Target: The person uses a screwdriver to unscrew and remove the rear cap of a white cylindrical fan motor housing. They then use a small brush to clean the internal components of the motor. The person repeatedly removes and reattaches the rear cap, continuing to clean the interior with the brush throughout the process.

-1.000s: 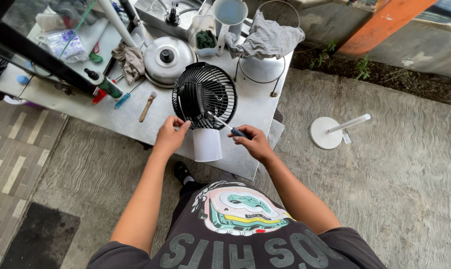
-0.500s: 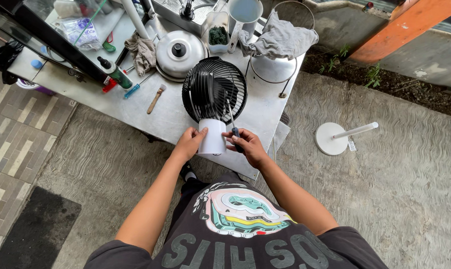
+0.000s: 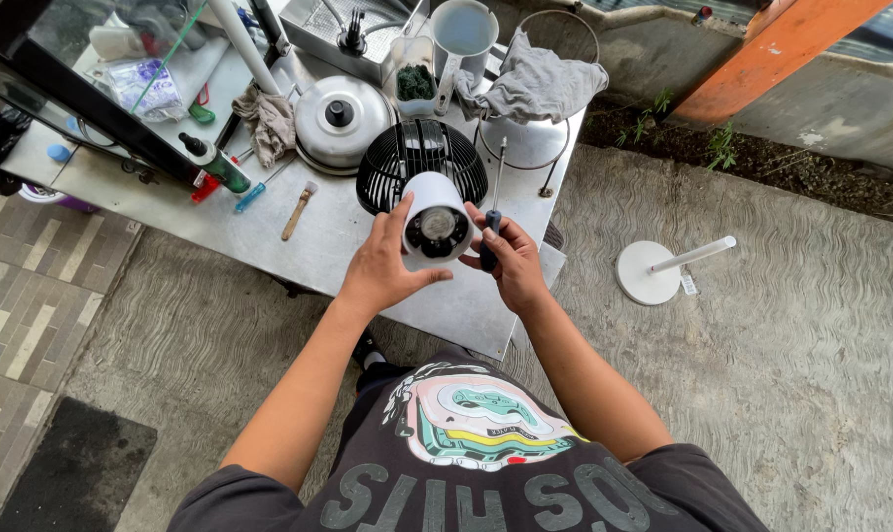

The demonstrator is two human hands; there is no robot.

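Left hand [image 3: 379,268] grips the white fan motor housing [image 3: 434,222]; right hand [image 3: 511,264] grips a screwdriver [image 3: 494,202] upright beside it.

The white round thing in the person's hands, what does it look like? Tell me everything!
The white motor housing is a short, smooth cylinder that looks like plastic. Its open end faces the camera, showing a dark round inside with a paler metal-looking middle. It joins the black fan grille behind it, over the metal table. The left hand cups its side from below; the right hand, holding a screwdriver, touches the other side.
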